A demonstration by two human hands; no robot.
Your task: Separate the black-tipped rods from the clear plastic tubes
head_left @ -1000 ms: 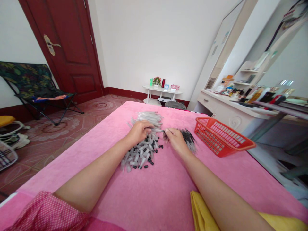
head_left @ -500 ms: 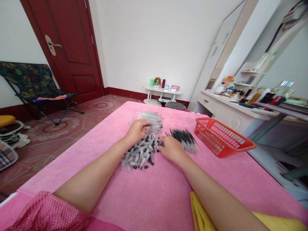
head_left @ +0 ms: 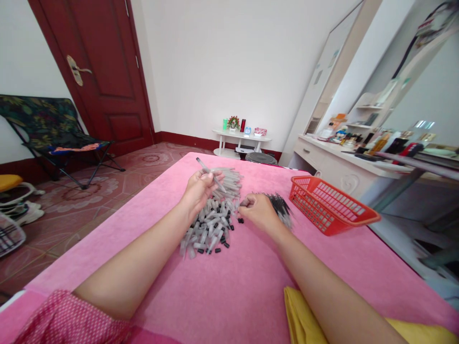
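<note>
My left hand (head_left: 200, 189) is closed on a clear pen barrel (head_left: 202, 165), which slants up to the left above the table. Behind it lies a stack of clear pen barrels (head_left: 233, 179). A heap of clear pen caps and small black plugs (head_left: 208, 231) spreads below that hand. My right hand (head_left: 258, 209) is curled at the heap's right side, thumb and fingers pinched; whatever is between them is too small to make out. Two black plugs (head_left: 240, 220) lie just under its fingertips. Beyond this hand rests a bundle of black-tipped ink refills (head_left: 281, 208), partly hidden by it.
A red plastic basket (head_left: 333, 205) stands on the pink table cover (head_left: 222, 296) at the right. Yellow cloth (head_left: 301, 315) lies under my right forearm. A dresser with bottles (head_left: 322, 155) is at the right, a folding chair (head_left: 57, 129) at the left.
My left hand has lifted a pen barrel from the stack and tilted it upward. My right hand stays near the heap's right edge, shifted slightly.
</note>
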